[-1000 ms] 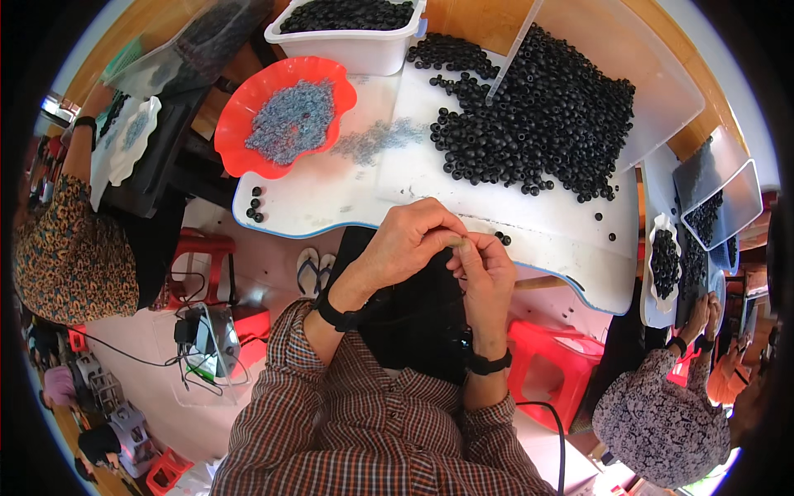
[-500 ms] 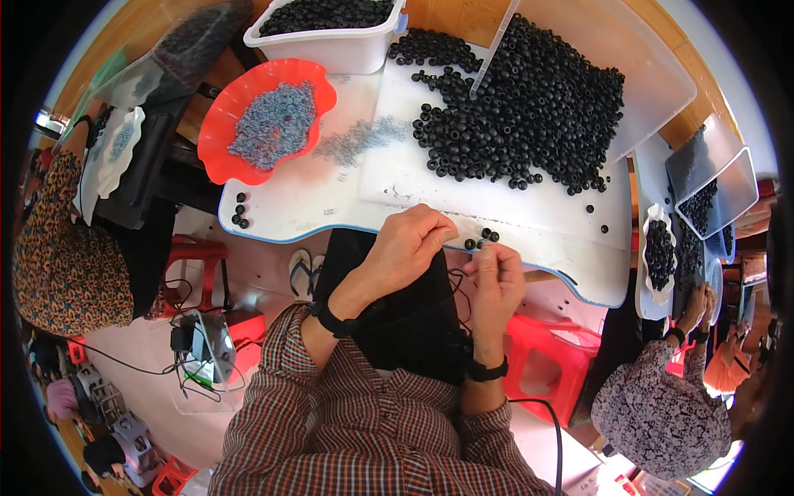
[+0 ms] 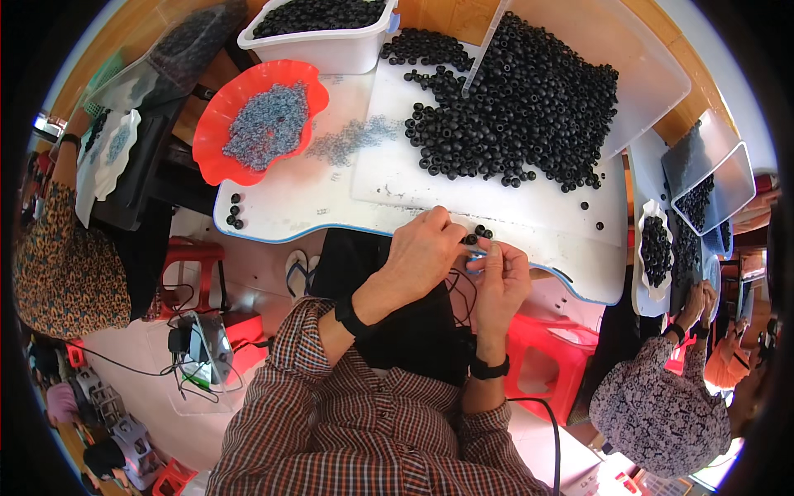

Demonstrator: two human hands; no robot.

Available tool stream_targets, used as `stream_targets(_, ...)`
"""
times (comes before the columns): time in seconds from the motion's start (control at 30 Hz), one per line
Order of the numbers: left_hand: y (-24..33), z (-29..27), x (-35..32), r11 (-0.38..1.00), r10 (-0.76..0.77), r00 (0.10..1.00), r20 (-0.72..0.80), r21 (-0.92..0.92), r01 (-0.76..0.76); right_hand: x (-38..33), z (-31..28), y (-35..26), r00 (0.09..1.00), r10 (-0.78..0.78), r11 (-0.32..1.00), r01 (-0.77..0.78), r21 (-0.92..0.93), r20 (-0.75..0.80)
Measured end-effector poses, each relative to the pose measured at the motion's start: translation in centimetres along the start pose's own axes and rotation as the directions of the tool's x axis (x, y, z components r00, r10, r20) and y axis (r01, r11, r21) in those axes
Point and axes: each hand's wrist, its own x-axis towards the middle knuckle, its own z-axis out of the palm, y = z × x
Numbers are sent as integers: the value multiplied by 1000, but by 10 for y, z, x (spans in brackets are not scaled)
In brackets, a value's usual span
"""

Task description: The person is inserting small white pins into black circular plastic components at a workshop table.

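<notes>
My left hand (image 3: 423, 255) is over the table's front edge, its fingers pinched together; whatever is in them is too small to make out. Close beside it, my right hand (image 3: 502, 277) has thumb and forefinger pressed together. A tiny bluish, shiny bit (image 3: 475, 259) shows at the right fingertips, its kind unclear. Just beyond the fingertips, a few small round black pieces (image 3: 480, 232) lie on the table edge. A large heap of the same black pieces with holes (image 3: 529, 107) spreads across the white board (image 3: 397, 174).
A red scalloped bowl (image 3: 207, 136) holds small clear bluish pieces; more lie scattered (image 3: 351, 140) beside it. Behind stand a white tub (image 3: 356, 50) of black pieces and a tipped clear bin (image 3: 641, 83). Co-workers sit left (image 3: 70, 264) and right (image 3: 662, 405); a red stool (image 3: 542, 355) stands below.
My left hand has moved right, closer to my right hand, and its fingertips now nearly meet the right ones. A bluish bit has come into sight at the right fingertips.
</notes>
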Motion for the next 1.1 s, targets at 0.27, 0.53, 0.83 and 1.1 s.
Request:
stream_targets(0.27, -6, -20, -5, 698, -307, 947, 90, -655, 288, -2, 4, -2, 1000, 29, 999, -28, -27, 8)
stream_targets(0.53, -20, -32, -20, -105, -313, 881, 354, -935, 338, -9, 12, -9, 997, -33, 998, 36, -43, 65)
stream_targets(0.83, -23, -31, -32, -256, -312, 878, 362, -922, 289, -16, 35, -27, 931, -264, 961, 275, -6, 252)
stream_targets(1.1, -26, -28, -41, -254, -411, 835, 365, -926, 280, -21, 47, -29, 904, -260, 955, 293, -50, 338)
